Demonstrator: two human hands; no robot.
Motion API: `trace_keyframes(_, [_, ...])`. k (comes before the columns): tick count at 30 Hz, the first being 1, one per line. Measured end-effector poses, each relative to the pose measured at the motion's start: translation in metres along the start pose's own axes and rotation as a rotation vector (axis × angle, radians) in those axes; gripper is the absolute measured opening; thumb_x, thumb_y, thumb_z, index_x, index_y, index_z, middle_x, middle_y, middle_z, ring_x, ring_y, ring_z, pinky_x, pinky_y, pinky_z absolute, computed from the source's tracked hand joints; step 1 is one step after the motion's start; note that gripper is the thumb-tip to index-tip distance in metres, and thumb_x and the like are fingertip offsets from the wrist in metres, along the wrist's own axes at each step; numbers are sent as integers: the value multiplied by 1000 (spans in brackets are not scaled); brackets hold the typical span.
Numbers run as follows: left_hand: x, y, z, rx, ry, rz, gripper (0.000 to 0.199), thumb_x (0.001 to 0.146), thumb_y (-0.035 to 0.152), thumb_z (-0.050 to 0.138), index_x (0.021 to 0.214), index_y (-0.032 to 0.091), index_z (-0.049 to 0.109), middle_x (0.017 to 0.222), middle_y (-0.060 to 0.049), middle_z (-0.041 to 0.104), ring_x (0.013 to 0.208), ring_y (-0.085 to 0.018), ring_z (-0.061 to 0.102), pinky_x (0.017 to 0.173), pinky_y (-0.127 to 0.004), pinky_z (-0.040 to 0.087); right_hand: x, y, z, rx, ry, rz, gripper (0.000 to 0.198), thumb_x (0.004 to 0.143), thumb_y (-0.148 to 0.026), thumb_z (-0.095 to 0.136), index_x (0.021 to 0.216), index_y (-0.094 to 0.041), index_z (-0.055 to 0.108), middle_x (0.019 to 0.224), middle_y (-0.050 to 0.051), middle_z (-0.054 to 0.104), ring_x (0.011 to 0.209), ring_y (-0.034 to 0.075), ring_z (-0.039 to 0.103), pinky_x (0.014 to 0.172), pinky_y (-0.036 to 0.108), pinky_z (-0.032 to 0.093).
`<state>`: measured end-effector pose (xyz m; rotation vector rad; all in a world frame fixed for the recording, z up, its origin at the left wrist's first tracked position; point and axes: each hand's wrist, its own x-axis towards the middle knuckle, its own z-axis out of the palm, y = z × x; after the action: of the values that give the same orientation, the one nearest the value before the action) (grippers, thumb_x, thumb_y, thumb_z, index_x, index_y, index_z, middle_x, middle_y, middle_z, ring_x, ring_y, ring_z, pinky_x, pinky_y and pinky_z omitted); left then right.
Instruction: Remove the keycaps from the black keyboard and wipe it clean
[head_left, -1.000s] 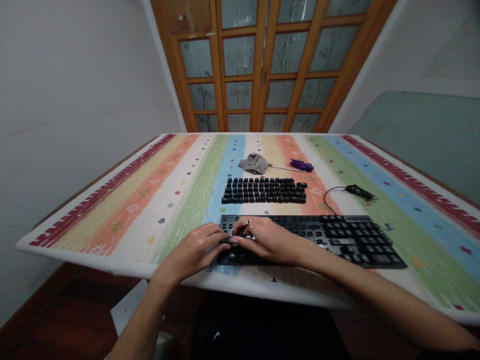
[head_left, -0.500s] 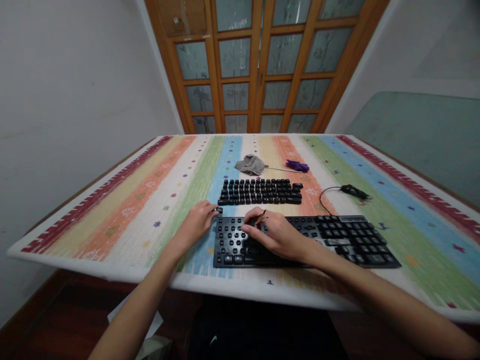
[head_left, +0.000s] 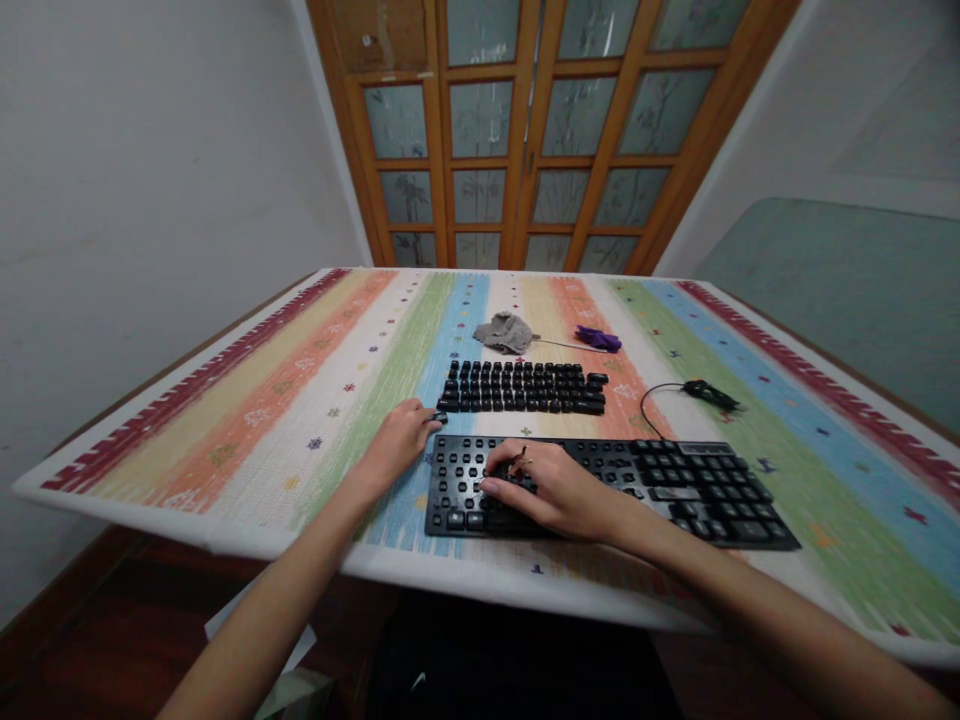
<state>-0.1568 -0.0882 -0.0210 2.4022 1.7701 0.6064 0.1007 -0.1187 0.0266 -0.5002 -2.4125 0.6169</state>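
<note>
A black keyboard [head_left: 716, 495] lies near the table's front edge. Many of its left and middle keycaps are off, leaving bare switches; the number-pad side has its caps on. My right hand [head_left: 551, 485] rests over the middle-left keys, fingers pinched around a small, thin, wire-like tool [head_left: 520, 460] that is mostly hidden. Behind the keyboard, loose black keycaps [head_left: 521, 388] sit in neat rows. My left hand [head_left: 401, 440] is closed at the lower left of these rows, fingertips pinching a dark keycap [head_left: 440, 418] on the cloth.
Beyond the rows lie a crumpled grey cloth [head_left: 504, 332], a thin rod [head_left: 570, 345] and a purple cloth-like item [head_left: 598, 338]. The keyboard's bundled cable [head_left: 709, 394] lies to the right. A striped tablecloth [head_left: 247, 410] covers the table. Wooden glass-paned doors [head_left: 525, 165] stand behind.
My right hand has lowered slightly toward the keyboard's switches, the thin tool with it. My left hand stays at the keycap beside the rows. The head view has shifted a little.
</note>
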Motion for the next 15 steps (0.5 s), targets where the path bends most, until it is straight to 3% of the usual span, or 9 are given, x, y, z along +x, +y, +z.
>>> trace_keyframes(15, [3,2,5,22,19,-22,20,95,20,55,93,12,74,88,-11,67,88,-23,64,83,-36,50,-1,-2,8,79,-84,58,23,99,-34,53,98,-14,64,85,6,68,71,14,63,68,26,50])
